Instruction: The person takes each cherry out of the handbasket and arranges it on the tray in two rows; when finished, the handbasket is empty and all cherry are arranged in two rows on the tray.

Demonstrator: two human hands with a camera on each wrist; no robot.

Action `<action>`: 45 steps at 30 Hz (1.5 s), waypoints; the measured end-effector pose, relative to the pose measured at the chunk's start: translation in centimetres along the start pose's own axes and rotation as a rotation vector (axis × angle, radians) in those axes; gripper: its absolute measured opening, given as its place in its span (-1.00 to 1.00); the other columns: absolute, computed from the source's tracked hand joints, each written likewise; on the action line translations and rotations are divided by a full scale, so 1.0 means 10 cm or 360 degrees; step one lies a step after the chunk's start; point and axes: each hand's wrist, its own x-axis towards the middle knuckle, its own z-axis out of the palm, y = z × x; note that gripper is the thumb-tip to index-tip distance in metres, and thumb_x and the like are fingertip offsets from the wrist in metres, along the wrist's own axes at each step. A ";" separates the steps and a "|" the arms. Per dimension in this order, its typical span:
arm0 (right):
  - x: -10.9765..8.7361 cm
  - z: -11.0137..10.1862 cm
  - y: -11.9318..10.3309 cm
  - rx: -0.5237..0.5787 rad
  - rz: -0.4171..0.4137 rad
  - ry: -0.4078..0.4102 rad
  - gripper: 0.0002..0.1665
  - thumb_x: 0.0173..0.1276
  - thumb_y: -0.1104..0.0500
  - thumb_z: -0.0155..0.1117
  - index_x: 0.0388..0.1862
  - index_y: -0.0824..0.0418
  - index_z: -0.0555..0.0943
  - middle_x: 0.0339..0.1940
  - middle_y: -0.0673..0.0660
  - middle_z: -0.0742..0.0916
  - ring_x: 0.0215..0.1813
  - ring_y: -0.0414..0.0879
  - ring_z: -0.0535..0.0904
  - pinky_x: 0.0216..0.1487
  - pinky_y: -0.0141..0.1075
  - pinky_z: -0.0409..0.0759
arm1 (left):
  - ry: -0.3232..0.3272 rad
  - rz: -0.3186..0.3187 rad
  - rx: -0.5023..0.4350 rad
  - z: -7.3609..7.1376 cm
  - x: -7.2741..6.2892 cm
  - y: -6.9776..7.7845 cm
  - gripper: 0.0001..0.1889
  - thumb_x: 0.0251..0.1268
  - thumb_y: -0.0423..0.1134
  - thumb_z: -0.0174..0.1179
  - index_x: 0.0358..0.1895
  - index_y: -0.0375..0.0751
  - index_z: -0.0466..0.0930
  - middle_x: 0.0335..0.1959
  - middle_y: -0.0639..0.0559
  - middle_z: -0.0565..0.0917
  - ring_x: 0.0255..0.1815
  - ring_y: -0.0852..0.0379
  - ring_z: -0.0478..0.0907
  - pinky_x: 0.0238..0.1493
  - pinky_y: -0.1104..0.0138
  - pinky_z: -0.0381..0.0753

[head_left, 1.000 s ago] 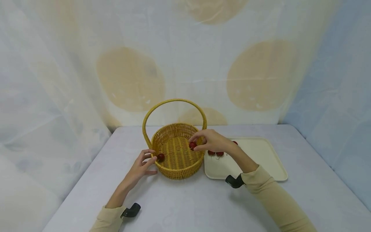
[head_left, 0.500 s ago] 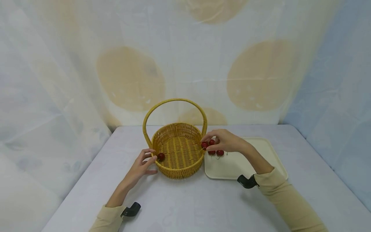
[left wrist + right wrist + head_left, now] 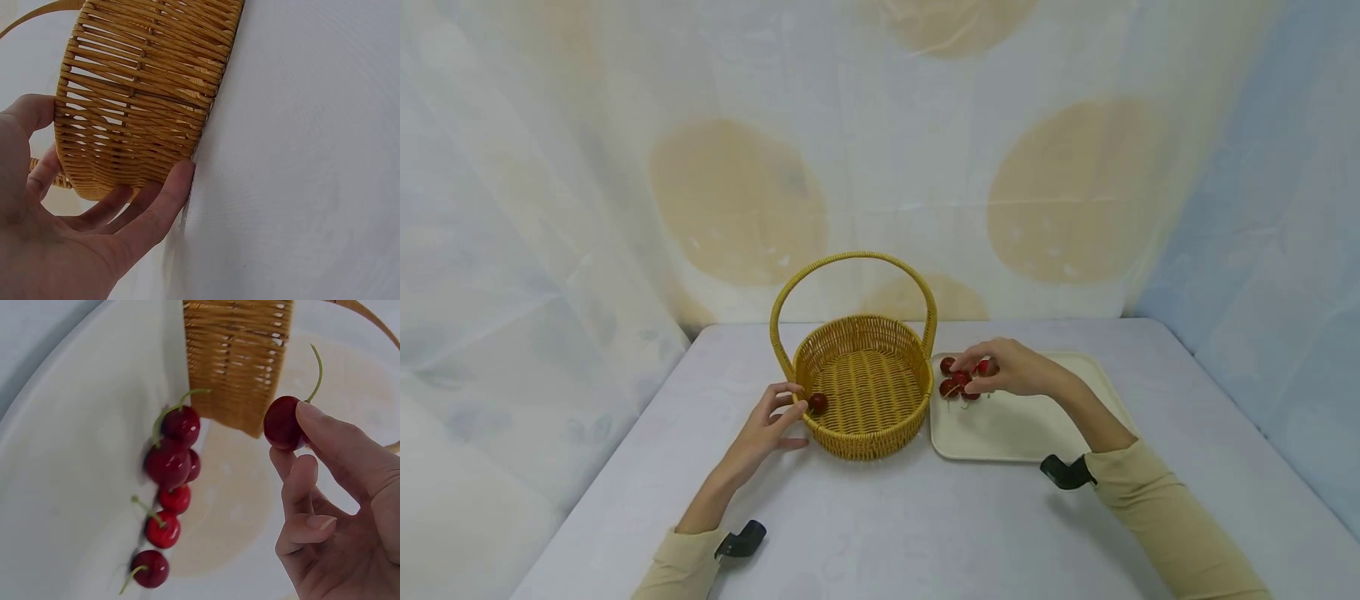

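In the head view a round woven basket [image 3: 865,446] with a tall hoop handle stands mid-table. My left hand [image 3: 762,433] holds its left side, thumb and a finger at the rim; the left wrist view shows other fingers against the outer wicker wall [image 3: 137,94]. One dark red cherry [image 3: 817,403] lies inside, near that hand. Over the cream tray [image 3: 1022,437], my right hand [image 3: 1011,367] pinches a cherry [image 3: 282,424] by thumb and forefinger, its green stem pointing up in the right wrist view. Several loose cherries [image 3: 167,464] lie on the tray.
The tray stands right of the basket, close to its wall. A pale cloth covers the table [image 3: 887,533]. Patterned curtains [image 3: 910,167] hang behind and at both sides. Black wrist cameras [image 3: 1067,472] project from both sleeves.
My right hand has moved right with the pinched cherry, from above the basket's right side to over the tray's left part. My left hand and the basket have stayed in place.
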 end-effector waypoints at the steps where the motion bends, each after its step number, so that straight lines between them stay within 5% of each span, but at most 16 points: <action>1: -0.01 0.00 0.03 0.0012 0.0016 -0.0004 -0.61 0.29 0.20 0.38 0.10 0.20 0.64 -0.15 0.17 0.69 -0.53 -0.16 0.48 -0.48 -0.43 0.48 | 0.0002 -0.0001 -0.0002 0.00 0.00 0.00 -0.51 0.43 0.05 0.13 0.30 0.07 0.21 0.41 -0.17 0.22 0.38 -0.29 0.36 -0.04 -0.03 0.73; 19: -0.16 -0.07 0.50 -0.0077 0.0179 -0.0021 -0.63 0.27 0.25 0.38 0.04 0.34 0.64 -0.17 0.22 0.70 -0.19 0.01 0.56 -0.37 -0.35 0.60 | 0.0009 -0.0006 0.0016 0.00 0.00 0.01 -0.49 0.42 0.07 0.13 0.30 0.08 0.20 0.42 -0.18 0.20 0.38 -0.30 0.35 -0.06 0.01 0.75; 36: -0.08 0.03 0.67 -0.0186 0.0211 -0.0058 -0.64 0.24 0.31 0.39 0.04 0.31 0.65 -0.11 0.19 0.74 -0.16 -0.04 0.62 -0.24 -0.35 0.63 | 0.0011 -0.0010 0.0007 0.01 0.00 -0.02 -0.50 0.42 0.05 0.13 0.30 0.07 0.20 0.41 -0.17 0.22 0.37 -0.28 0.36 -0.06 0.01 0.75; 45: -0.07 0.01 0.65 -0.0201 0.0168 -0.0042 -0.64 0.28 0.29 0.35 0.06 0.33 0.64 -0.03 0.23 0.74 0.00 0.11 0.63 -0.06 -0.18 0.69 | -0.0011 0.0003 0.0003 0.00 0.00 0.00 -0.49 0.45 0.02 0.11 0.32 0.01 0.17 0.41 -0.22 0.21 0.36 -0.29 0.36 -0.05 0.01 0.74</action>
